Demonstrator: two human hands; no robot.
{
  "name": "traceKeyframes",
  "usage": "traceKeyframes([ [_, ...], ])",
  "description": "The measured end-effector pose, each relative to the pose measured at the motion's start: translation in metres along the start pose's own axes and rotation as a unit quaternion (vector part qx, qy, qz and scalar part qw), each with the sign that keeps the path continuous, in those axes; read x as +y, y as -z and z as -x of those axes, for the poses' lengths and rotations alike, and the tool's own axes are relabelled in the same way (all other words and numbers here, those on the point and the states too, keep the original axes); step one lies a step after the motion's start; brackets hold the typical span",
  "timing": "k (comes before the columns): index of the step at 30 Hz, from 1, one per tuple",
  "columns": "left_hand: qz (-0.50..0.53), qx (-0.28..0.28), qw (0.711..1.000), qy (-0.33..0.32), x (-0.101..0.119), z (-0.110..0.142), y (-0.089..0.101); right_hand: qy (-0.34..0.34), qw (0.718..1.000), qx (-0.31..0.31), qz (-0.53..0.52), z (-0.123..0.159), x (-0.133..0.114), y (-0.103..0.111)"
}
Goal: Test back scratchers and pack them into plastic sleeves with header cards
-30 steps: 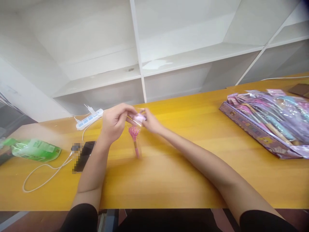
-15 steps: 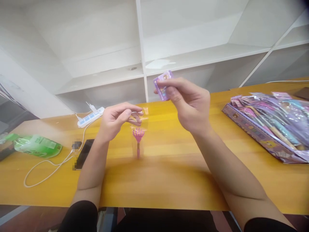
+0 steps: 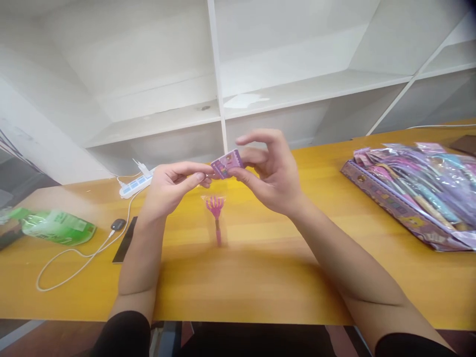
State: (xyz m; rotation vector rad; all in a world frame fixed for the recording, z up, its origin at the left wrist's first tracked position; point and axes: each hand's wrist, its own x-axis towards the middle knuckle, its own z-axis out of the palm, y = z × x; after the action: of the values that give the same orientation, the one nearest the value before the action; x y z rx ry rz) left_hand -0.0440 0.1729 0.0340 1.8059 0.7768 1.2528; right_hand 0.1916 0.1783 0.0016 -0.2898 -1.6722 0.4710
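My right hand (image 3: 273, 173) pinches a small purple printed card (image 3: 227, 164) between thumb and a finger, with the index finger raised above it. The left end of the card meets the fingertips of my left hand (image 3: 174, 188). Thumb and fingers of that hand are pressed together on the top of a clear plastic bag, of which little shows there. Below, over the table, is a pink hand-shaped back scratcher (image 3: 215, 210) inside the bag, its fingers upward and its handle toward me.
At right, a purple printed box (image 3: 386, 201) holds several bagged items. To the left are a green-labelled bottle (image 3: 55, 226), a white power strip (image 3: 136, 185), a white cable (image 3: 70, 249), a small black case (image 3: 118, 224) and a dark phone (image 3: 125, 243). White shelving (image 3: 316, 91) stands behind the wooden table (image 3: 253, 277).
My right hand has brought the purple card down and left to my left fingertips, and the card has turned. The back scratcher has shifted slightly right; my left hand stays nearly in place.
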Motion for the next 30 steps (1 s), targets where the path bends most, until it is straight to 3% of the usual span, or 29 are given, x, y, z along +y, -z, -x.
traceKeyframes([
  [12,0.140,-0.035,0.987,0.063,0.004,-0.001,0.004,0.025,0.986,-0.017,0.163,-0.002,-0.002,0.000],
  [18,0.181,-0.047,0.978,0.092,0.005,-0.001,0.006,0.085,0.967,-0.064,0.230,-0.006,-0.005,0.007],
  [30,0.180,-0.112,0.971,0.109,0.015,0.008,0.011,0.110,0.955,-0.097,0.256,-0.008,-0.016,0.011],
])
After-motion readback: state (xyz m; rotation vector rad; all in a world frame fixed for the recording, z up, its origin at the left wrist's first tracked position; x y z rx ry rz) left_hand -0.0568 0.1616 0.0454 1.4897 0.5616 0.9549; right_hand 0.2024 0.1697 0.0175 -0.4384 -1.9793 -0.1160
